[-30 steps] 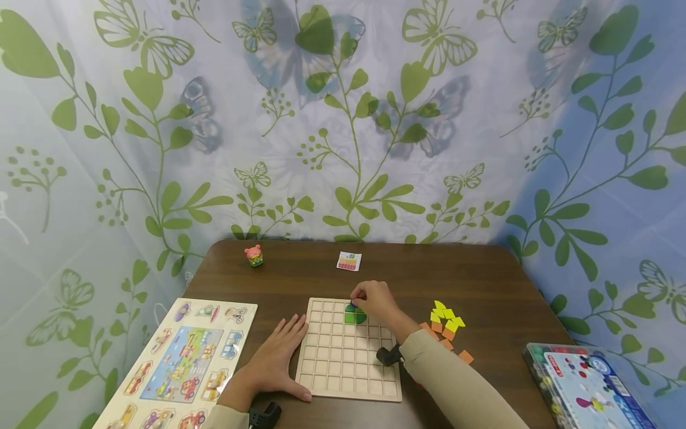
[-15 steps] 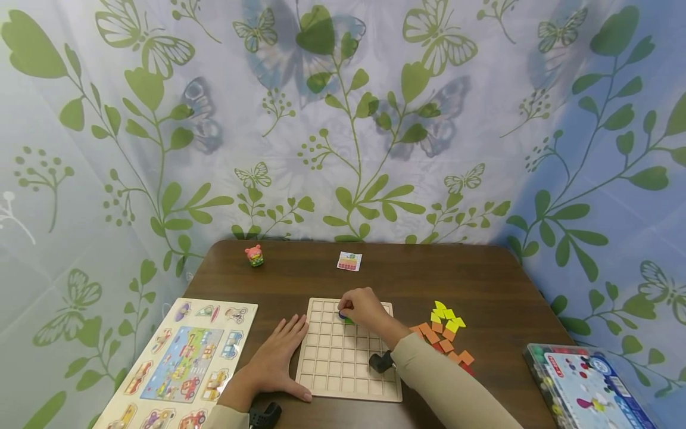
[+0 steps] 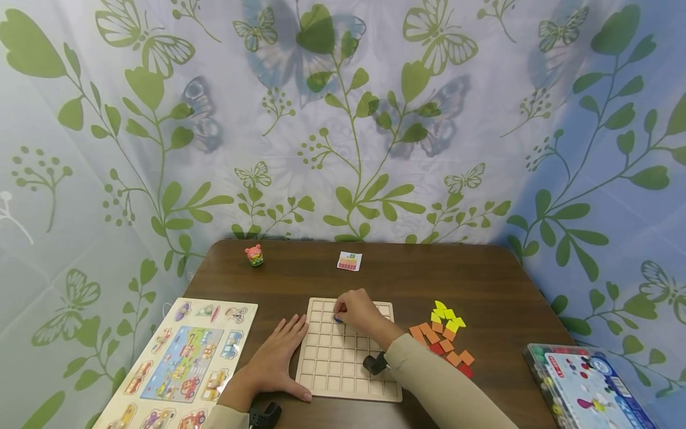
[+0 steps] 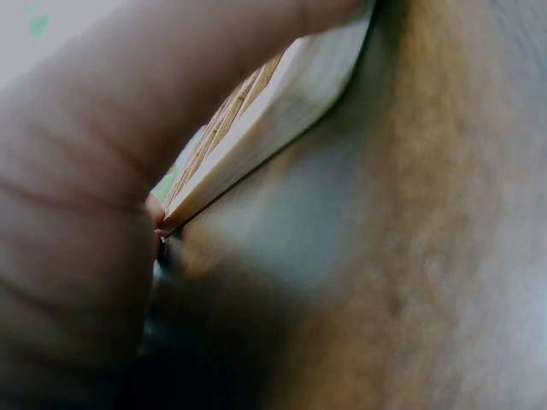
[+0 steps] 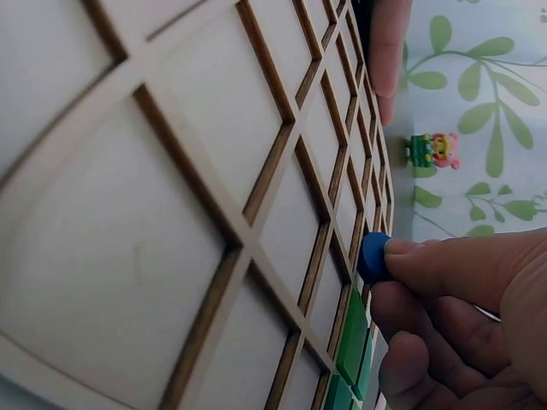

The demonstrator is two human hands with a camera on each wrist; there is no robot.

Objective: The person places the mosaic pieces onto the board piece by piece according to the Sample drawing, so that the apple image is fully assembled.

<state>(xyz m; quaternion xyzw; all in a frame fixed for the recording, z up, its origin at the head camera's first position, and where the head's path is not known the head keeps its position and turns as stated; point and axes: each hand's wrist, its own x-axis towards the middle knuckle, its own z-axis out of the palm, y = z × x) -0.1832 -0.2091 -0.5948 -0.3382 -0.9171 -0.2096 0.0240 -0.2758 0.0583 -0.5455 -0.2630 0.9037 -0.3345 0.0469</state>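
My right hand (image 3: 360, 311) is over the upper part of a wooden grid board (image 3: 327, 374). Between thumb and fingers it pinches a small blue round piece (image 5: 373, 257), which sits at the grid in the right wrist view. Green pieces (image 5: 351, 340) lie in cells beside it; in the head view my hand hides them. My left hand (image 3: 276, 357) lies at the board's left side, fingers extended along the edge and thumb near the lower corner. A blurred finger and the board's side fill much of the left wrist view.
Loose orange, red and yellow pieces (image 3: 446, 345) lie right of the board. A picture puzzle (image 3: 243, 325) is at the left. Farther back are a small printed card (image 3: 349, 261) and a pink-and-green figurine (image 3: 254, 256). A plastic case (image 3: 589, 387) stands front right.
My right hand has shifted left and slightly toward me across the board with the blue round piece, uncovering more loose pieces at the right. The left hand has stayed still.
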